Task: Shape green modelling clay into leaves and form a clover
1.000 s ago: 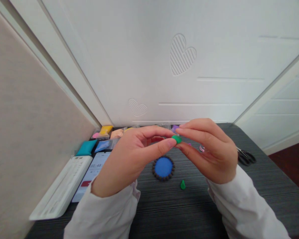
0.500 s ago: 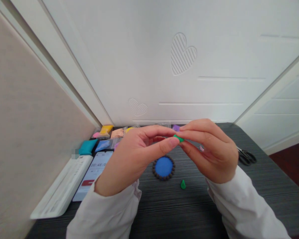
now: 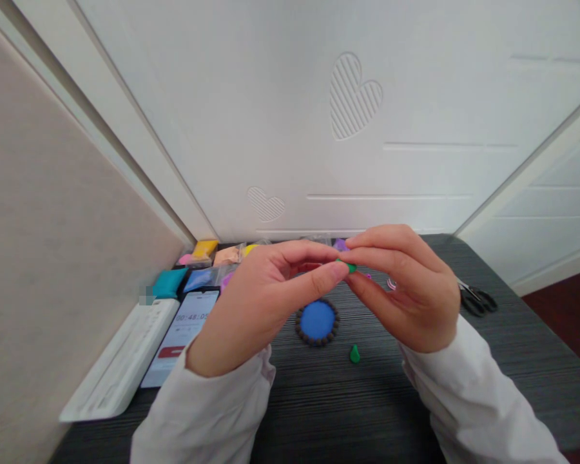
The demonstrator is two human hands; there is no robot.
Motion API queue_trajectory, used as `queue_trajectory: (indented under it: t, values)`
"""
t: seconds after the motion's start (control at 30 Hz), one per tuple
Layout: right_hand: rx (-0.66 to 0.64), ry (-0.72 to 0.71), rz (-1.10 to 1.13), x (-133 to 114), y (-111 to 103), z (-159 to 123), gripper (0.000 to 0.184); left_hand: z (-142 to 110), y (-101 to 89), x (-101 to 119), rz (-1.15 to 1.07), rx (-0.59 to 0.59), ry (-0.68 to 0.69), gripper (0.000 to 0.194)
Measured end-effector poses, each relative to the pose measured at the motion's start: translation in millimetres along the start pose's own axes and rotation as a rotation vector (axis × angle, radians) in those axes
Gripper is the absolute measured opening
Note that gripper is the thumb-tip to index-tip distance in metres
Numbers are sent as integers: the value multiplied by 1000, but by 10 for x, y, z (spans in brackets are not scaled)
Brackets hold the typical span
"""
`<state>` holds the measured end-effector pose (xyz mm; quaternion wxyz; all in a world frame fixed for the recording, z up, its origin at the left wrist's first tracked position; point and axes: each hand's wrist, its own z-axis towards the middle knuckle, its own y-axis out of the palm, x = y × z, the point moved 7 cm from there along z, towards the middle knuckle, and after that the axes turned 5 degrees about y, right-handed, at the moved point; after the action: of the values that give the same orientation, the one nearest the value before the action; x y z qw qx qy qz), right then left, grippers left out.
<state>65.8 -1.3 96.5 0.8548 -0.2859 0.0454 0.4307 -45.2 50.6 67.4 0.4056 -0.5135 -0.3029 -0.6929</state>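
Head view: taking twelve o'clock as straight away from the person, what lies nearest?

– A loose green teardrop on the dark table, its narrow tip toward twelve, its round end toward six.

– And just past it?

– A blue disc with a dark beaded rim, near the teardrop, between its ten and eleven o'clock.

– Where is the grip?

– Beyond the disc, above the table. The left hand pinches a small green piece between thumb and forefinger; the right hand has its fingertips on the same piece. Both grips are narrow.

– How does that piece lie?

– What shows runs roughly nine to three; fingers hide the rest. From it, the disc is toward seven and the teardrop about six. The left hand looks nearer the disc, the right nearer the teardrop.

– Farther out?

– From the disc: a phone at nine, scissors near three, a yellow packet at ten.
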Motion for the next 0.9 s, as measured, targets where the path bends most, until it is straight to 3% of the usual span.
queue_trajectory:
  t: [0.9]
  values:
    - [-25,-2,-10,-8,38,0,25,-6,61,-53,-15,-25,-17,18]
